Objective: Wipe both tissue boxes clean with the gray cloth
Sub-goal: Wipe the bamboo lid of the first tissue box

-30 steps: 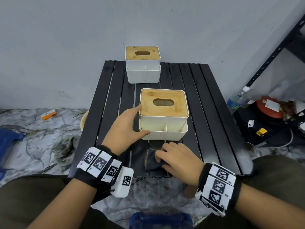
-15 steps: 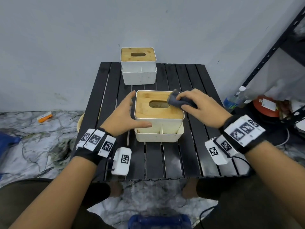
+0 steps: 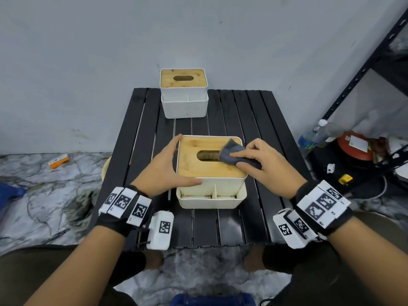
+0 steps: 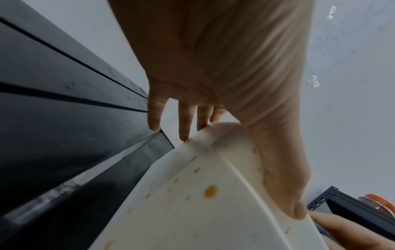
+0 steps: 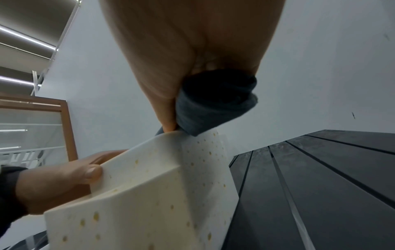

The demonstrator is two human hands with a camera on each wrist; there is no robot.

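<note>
Gray cloth (image 3: 234, 153): bunched on the bamboo lid (image 3: 198, 166) of the near tissue box (image 3: 212, 195), at the lid's 2 o'clock corner, one edge overlapping the oval slot (image 3: 207, 156).
Right hand (image 3: 268, 167): fingers curled over the cloth, pressing it down on the lid; the right wrist view shows the cloth (image 5: 213, 108) wadded in the palm against the box's top edge.
Left hand (image 3: 164, 171): clasps the near box's 9 o'clock side, thumb across the front wall, fingers around the far corner; in the left wrist view the fingertips (image 4: 183, 135) touch the speckled white wall (image 4: 192, 194).
Near tissue box: white with yellow specks, front tray divided in two, sitting at the centre of the black slatted table (image 3: 260, 133).
Far tissue box (image 3: 184, 93): same kind, at the table's 12 o'clock edge, against the wall, well apart from the near one.
Floor at 3 o'clock: plastic bottle (image 3: 313, 135) beside a black metal rack (image 3: 362, 69).
</note>
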